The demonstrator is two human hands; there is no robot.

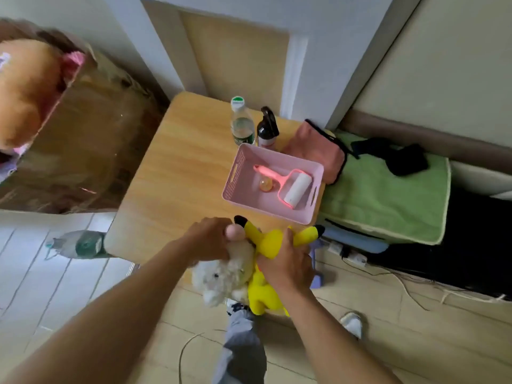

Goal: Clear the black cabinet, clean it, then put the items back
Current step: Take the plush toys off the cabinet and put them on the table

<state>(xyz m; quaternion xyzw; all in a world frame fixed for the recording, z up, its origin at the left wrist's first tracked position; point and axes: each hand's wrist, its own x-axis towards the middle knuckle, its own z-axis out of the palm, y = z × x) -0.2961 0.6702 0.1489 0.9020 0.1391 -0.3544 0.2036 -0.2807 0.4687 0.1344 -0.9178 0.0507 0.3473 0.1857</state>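
Observation:
Over the near edge of the wooden table (177, 173), my left hand (209, 239) grips a white fluffy plush toy (221, 275). My right hand (288, 261) grips a yellow plush toy (266, 242) with black-tipped ears, pressed against the white one. A pink basket (243, 159) on the table holds a pink lint roller (291, 187) and a small clear orange object (265, 185). Behind the basket stand a clear water bottle (241, 123) and a dark spray bottle (267, 128). A pink cloth (318, 148) lies to their right. The black cabinet (471, 261) is at right.
A green cushion (382, 195) with a black cloth (401, 156) tops the cabinet. Cables and a power strip (352, 256) lie on the floor below. A brown cardboard box (83, 151) with plush toys stands left. A plastic bottle (77, 243) lies on the floor by the table.

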